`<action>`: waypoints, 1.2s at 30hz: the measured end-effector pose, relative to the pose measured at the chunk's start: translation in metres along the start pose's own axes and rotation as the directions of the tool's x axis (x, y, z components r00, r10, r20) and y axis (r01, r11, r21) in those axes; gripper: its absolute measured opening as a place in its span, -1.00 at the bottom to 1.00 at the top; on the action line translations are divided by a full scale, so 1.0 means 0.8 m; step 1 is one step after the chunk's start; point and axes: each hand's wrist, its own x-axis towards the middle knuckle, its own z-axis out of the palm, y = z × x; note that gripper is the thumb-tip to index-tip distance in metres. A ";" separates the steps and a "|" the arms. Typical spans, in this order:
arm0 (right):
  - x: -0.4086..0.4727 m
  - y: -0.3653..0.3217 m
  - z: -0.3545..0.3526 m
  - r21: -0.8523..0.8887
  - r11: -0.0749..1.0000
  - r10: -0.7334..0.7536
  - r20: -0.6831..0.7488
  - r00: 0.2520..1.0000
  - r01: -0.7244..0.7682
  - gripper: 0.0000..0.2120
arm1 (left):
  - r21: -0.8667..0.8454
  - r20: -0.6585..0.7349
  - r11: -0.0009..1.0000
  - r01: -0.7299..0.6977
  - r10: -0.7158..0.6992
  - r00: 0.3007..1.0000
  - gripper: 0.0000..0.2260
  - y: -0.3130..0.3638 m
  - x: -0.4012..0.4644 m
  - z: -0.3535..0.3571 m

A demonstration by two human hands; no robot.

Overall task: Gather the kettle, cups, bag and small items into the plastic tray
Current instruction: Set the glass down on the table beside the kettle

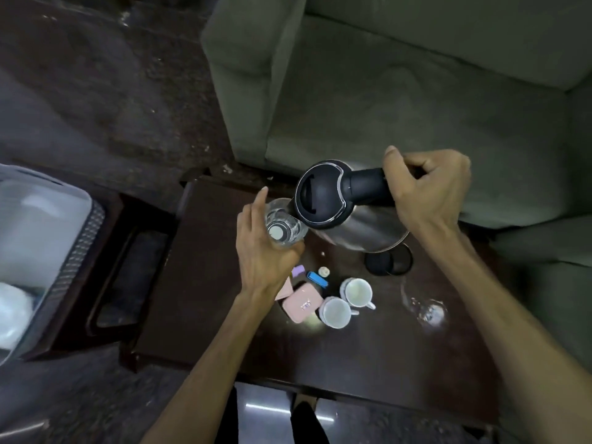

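On the dark wooden table [224, 315], two white ceramic cups [346, 301] are sitting right of the pink rectangular case [302, 302] — the grey plastic tray [80, 238] lying far left.

Your kettle [362, 229] has a polished steel body and matt black plastic lid. The table [368, 357] is glossy dark wood; the cups [355, 291] look glazed white ceramic.

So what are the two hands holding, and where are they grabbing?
The right hand holds the kettle by its black handle. The left hand grips a clear plastic bottle around its upper body, below the white cap.
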 end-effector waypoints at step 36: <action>0.007 0.064 -0.047 -0.471 0.833 -0.194 0.241 0.951 0.290 -0.43 | 0.003 0.086 0.998 -0.057 0.057 0.995 -0.10 0.026 -0.071 0.131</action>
